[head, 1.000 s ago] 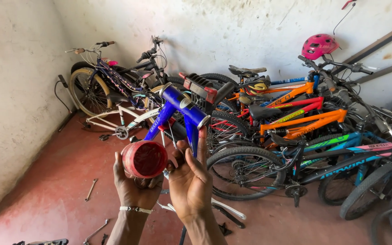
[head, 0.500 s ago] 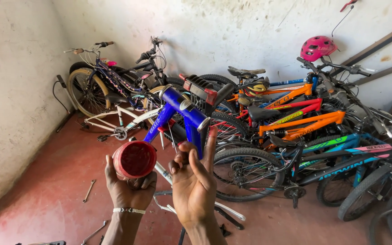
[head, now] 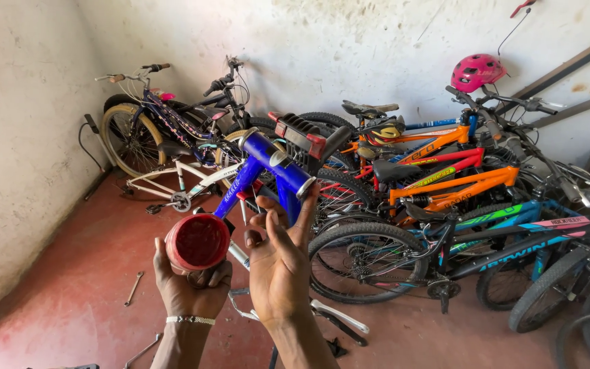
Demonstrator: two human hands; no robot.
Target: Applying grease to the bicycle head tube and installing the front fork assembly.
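My left hand (head: 189, 287) is shut on a small round red tub (head: 197, 242), its open mouth turned towards me. My right hand (head: 279, 263) is raised beside it with the fingers spread and nothing in them; one fingertip reaches up to the end of the blue bicycle frame tube (head: 274, 164) right in front of me. The blue frame (head: 240, 184) stands tilted, its head tube pointing at me, without wheels as far as I can see.
Several bicycles lean along the back wall: a dark one with a tan tyre (head: 121, 140), a white frame (head: 172, 184), orange (head: 445, 184) and blue ones (head: 513, 239). A pink helmet (head: 476, 72) hangs on handlebars. Spanners (head: 133, 288) lie on the red floor.
Both hands have stayed in front of the blue frame, sinking a little in view and then settling. The right fingers have reached up to the tube's end. The tub stays in the left hand.
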